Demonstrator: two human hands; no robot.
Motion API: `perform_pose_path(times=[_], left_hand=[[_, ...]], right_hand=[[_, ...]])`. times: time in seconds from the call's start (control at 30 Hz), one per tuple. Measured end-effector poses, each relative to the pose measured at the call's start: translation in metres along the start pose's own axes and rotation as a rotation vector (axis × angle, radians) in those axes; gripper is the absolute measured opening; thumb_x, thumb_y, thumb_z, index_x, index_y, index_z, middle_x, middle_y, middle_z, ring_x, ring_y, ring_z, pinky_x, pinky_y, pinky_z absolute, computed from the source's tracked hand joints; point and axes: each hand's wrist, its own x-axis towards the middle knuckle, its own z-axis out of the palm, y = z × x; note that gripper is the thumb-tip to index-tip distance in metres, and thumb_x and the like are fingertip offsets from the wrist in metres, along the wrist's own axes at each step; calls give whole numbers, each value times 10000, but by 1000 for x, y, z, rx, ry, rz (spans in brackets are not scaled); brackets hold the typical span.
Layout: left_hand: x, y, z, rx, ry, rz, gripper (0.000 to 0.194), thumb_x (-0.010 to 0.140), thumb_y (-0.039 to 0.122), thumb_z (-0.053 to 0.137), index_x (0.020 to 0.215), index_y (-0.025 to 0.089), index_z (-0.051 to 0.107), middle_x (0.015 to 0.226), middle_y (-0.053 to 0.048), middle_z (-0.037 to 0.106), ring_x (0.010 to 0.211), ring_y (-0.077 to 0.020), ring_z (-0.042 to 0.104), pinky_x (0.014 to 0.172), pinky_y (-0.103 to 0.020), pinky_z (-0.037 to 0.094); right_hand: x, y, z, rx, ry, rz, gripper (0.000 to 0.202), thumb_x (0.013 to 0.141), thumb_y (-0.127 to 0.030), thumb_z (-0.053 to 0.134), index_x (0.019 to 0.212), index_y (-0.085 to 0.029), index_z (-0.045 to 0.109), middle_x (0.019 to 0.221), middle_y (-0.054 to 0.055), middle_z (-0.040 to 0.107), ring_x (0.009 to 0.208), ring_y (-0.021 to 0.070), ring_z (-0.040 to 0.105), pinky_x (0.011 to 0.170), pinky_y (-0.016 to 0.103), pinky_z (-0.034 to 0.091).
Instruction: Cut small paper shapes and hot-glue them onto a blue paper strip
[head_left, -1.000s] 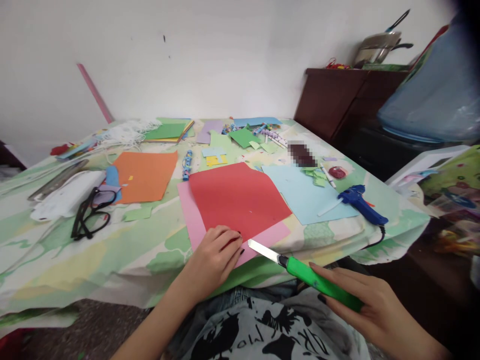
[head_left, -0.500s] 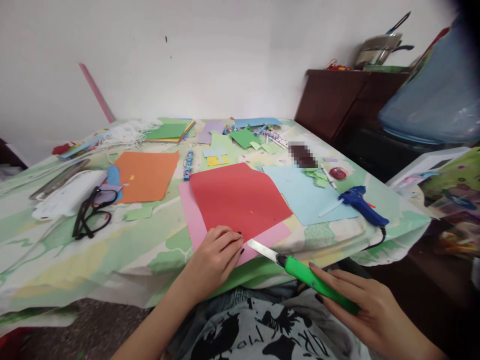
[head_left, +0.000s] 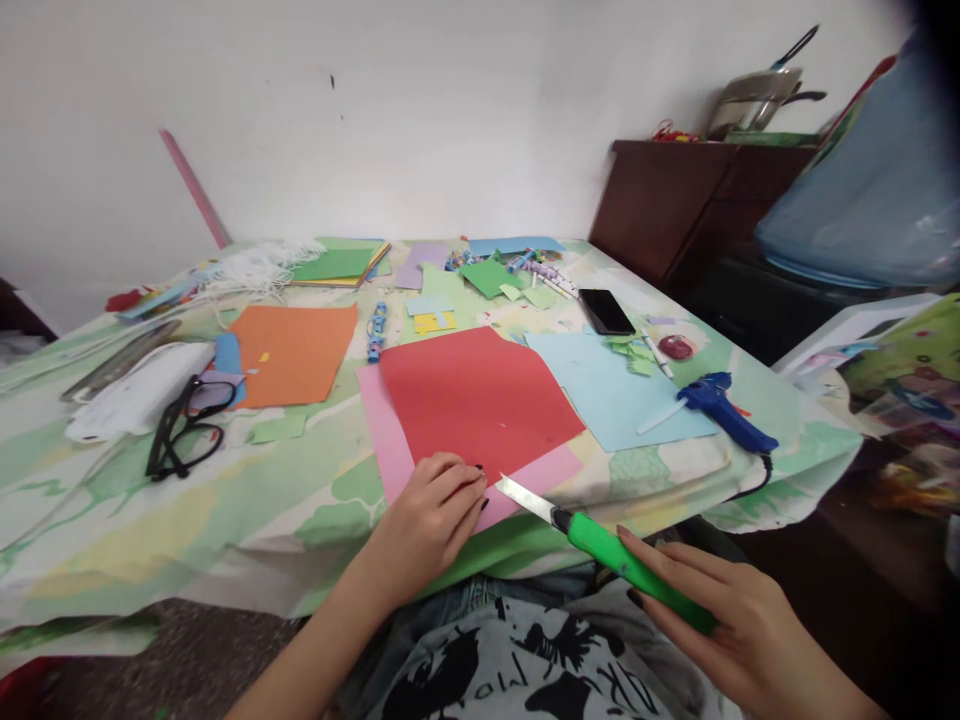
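Observation:
A red sheet of paper [head_left: 472, 400] lies over a pink sheet [head_left: 382, 440] at the table's near edge. My left hand [head_left: 442, 500] has its fingers curled together at the red sheet's near corner, gripping it; the thumb is partly hidden. A green box cutter [head_left: 637, 570] is in my right hand [head_left: 735, 610], its long blade out and pointing left. The blade tip is close to the red corner, just right of my left fingertips; I cannot tell whether it touches the paper.
Right of the red sheet are light blue paper [head_left: 607, 390], a blue glue gun [head_left: 727, 410] and a phone [head_left: 606, 312]. Leftward lie orange paper [head_left: 296, 355], black glasses [head_left: 180, 430] and a white power strip [head_left: 142, 390]. Green paper scraps [head_left: 491, 278] lie behind.
The box cutter has shifted very slightly up and left, its blade tip a little higher beside the red corner. My left hand has stayed in place on the paper.

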Motion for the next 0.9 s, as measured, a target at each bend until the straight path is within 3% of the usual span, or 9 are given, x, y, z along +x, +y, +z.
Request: perform_pose_path(times=[0.73,0.9], left_hand=[[2,2,-1,-7,13,-2,210,856,92,509,1048,110,593,967,-106,630,939,-220,509,782,-406,499],[-1,-1,-1,13,5,12,170,841,140,562,1005,104,594,982,-114,630,956,-234,510,786,-404,501]], right_hand=[[5,-2,5,18,17,31,436,878,-179,470,1314,-183,487,845,75,668,623,133,642,519,211,526],[2,10,-4,21,115,100,406,872,-211,510,1278,-233,513,961,64,687,769,157,667,625,229,543]])
